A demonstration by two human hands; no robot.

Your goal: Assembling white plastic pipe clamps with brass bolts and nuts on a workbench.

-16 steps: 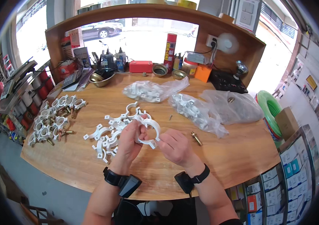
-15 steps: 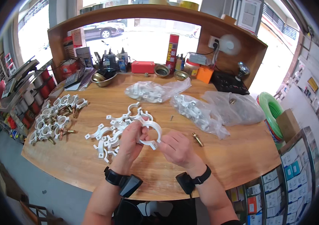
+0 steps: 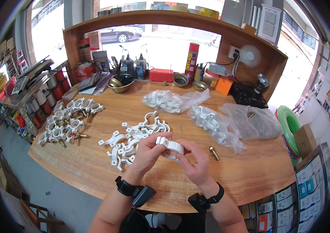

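A broad wooden table (image 3: pixel 95 174) with a curved front edge fills most of the view. On its far right lie clear plastic bags (image 3: pixel 227 124) holding white parts, and another such bag (image 3: pixel 172 101) sits nearer the middle back. At the left edge a cluster of assembled white clamps with brass bolts (image 3: pixel 66 122) is spread out, well apart from a loose pile of white clamp halves (image 3: pixel 134 138) at the centre. Just in front of that pile, both hands meet above the table: the left hand (image 3: pixel 147 153) and the right hand (image 3: pixel 194 163) each grip a white pipe clamp (image 3: pixel 171 146) between fingers and thumb. A single brass bolt (image 3: pixel 214 153) lies just right of the right hand.
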